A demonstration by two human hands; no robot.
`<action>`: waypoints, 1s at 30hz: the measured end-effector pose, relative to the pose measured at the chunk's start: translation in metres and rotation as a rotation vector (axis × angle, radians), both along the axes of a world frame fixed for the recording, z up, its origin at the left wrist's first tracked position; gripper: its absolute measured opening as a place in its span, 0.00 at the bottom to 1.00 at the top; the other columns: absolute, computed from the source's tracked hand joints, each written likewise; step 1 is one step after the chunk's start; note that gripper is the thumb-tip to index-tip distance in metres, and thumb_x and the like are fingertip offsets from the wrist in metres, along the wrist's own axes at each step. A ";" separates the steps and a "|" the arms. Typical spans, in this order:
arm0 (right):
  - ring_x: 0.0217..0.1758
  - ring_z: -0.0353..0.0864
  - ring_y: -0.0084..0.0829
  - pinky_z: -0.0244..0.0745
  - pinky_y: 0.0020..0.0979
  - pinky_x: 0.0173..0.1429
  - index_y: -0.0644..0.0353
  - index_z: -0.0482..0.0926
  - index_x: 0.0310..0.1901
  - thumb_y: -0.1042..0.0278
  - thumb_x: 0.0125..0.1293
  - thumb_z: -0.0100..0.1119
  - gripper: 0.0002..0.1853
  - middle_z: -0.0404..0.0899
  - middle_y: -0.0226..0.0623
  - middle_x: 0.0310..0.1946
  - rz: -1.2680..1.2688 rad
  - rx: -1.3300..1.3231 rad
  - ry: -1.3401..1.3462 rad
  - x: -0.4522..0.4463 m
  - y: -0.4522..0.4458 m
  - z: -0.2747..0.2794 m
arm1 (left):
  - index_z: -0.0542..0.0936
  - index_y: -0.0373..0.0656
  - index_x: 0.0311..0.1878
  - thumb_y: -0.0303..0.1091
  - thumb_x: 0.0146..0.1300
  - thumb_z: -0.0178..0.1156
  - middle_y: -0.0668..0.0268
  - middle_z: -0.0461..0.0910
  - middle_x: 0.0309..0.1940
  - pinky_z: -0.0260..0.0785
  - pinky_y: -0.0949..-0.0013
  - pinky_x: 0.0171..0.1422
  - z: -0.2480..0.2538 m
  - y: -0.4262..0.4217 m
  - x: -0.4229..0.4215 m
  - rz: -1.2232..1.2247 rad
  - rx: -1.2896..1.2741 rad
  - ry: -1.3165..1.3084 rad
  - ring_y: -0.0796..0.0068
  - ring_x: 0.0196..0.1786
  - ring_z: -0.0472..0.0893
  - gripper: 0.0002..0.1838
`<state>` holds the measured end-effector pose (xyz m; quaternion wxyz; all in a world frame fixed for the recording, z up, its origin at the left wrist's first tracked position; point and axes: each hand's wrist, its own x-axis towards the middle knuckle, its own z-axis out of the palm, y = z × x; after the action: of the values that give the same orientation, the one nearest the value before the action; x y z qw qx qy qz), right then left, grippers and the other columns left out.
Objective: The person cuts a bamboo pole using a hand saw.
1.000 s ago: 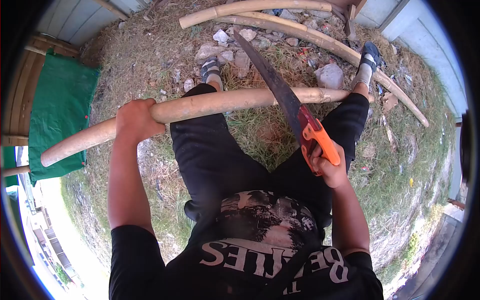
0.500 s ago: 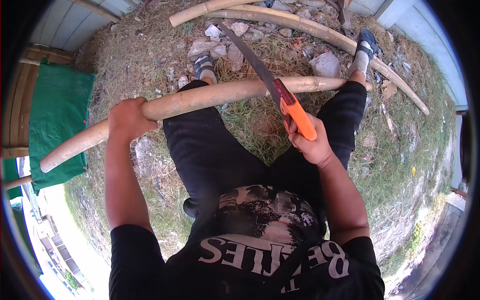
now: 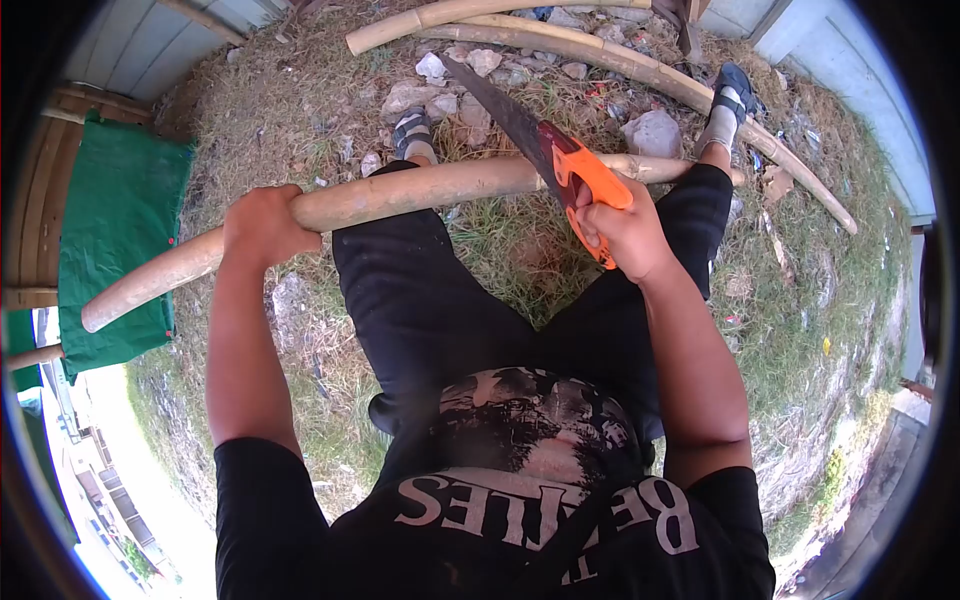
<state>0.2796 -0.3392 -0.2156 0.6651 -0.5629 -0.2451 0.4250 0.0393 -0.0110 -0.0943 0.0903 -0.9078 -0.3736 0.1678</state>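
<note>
Gripping a bamboo pole point(image 3: 420, 192) with the left hand point(image 3: 262, 225), closed down over it from above toward its left part, and clasping a hand saw point(image 3: 548, 142) in the right hand point(image 3: 625, 232), wrapped tightly about the orange handle point(image 3: 598, 180). Laying the dark blade point(image 3: 490, 103) aslant across the pole on the right half, with the tip pointing up and left toward pale stones point(image 3: 430, 67) on the ground; cannot tell whether with teeth touching the bamboo. Stretched crosswise in front of the body, passing over the left leg of the black trousers point(image 3: 430, 290) and partly hidden by the right leg near the far end, with the pole's near end seen against a green tarp point(image 3: 122, 240) at far left. Standing out on the grass point(image 3: 530, 270) between and around the legs, with more bamboo poles point(image 3: 620, 66) lying beyond the feet, close by the right shoe point(image 3: 732, 88). Set between the two shoes, nearer the right one, in the case of a large pale rock point(image 3: 652, 135). Dressed in a black T-shirt point(image 3: 540, 500) with light lettering, seen upside down.
</note>
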 end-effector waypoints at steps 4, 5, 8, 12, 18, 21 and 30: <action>0.24 0.71 0.19 0.68 0.25 0.30 0.63 0.73 0.35 0.81 0.55 0.59 0.07 0.73 0.30 0.22 -0.082 0.011 0.094 -0.040 -0.070 -0.008 | 0.88 0.51 0.46 0.45 0.38 0.73 0.57 0.89 0.42 0.80 0.54 0.59 0.001 0.010 0.008 -0.023 -0.020 -0.032 0.55 0.49 0.88 0.27; 0.24 0.71 0.19 0.68 0.24 0.30 0.63 0.73 0.35 0.80 0.54 0.60 0.07 0.73 0.30 0.22 -0.087 -0.010 0.083 -0.052 -0.089 -0.010 | 0.88 0.51 0.46 0.45 0.38 0.73 0.57 0.89 0.42 0.80 0.54 0.59 -0.003 0.007 0.003 -0.005 -0.024 -0.023 0.55 0.49 0.88 0.26; 0.24 0.71 0.19 0.68 0.24 0.30 0.63 0.74 0.35 0.80 0.54 0.62 0.08 0.72 0.29 0.22 -0.127 0.000 -0.004 -0.057 -0.088 -0.010 | 0.88 0.52 0.49 0.46 0.37 0.73 0.57 0.89 0.43 0.80 0.54 0.59 -0.012 0.007 0.000 -0.037 -0.001 -0.006 0.55 0.50 0.88 0.29; 0.24 0.71 0.18 0.66 0.23 0.29 0.62 0.75 0.35 0.79 0.60 0.57 0.03 0.74 0.28 0.27 -0.065 -0.002 0.007 -0.013 -0.029 -0.023 | 0.88 0.52 0.50 0.46 0.37 0.73 0.57 0.89 0.44 0.80 0.54 0.60 -0.008 -0.003 -0.005 -0.027 0.027 0.007 0.55 0.50 0.87 0.30; 0.23 0.72 0.21 0.75 0.27 0.44 0.61 0.73 0.34 0.83 0.53 0.58 0.08 0.74 0.31 0.28 -0.143 -0.004 0.032 -0.069 -0.095 -0.003 | 0.88 0.50 0.47 0.44 0.36 0.73 0.54 0.88 0.43 0.80 0.54 0.58 -0.011 0.015 -0.004 -0.060 -0.038 -0.012 0.51 0.49 0.87 0.29; 0.22 0.72 0.20 0.73 0.25 0.36 0.61 0.73 0.33 0.81 0.56 0.57 0.06 0.75 0.32 0.28 -0.065 -0.098 0.090 -0.049 -0.100 0.003 | 0.88 0.49 0.46 0.44 0.36 0.74 0.55 0.88 0.42 0.80 0.53 0.57 -0.010 0.003 -0.001 -0.035 -0.007 -0.050 0.51 0.49 0.87 0.28; 0.23 0.75 0.24 0.69 0.26 0.29 0.64 0.74 0.31 0.80 0.54 0.59 0.04 0.76 0.35 0.23 -0.073 0.062 0.124 -0.026 -0.076 -0.013 | 0.89 0.51 0.48 0.47 0.36 0.74 0.57 0.89 0.41 0.80 0.55 0.59 0.000 0.012 0.005 -0.008 -0.052 0.002 0.56 0.49 0.88 0.29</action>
<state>0.2532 -0.4150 -0.2283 0.7113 -0.5232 -0.1960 0.4266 0.0444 0.0015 -0.0946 0.0675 -0.9112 -0.3654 0.1781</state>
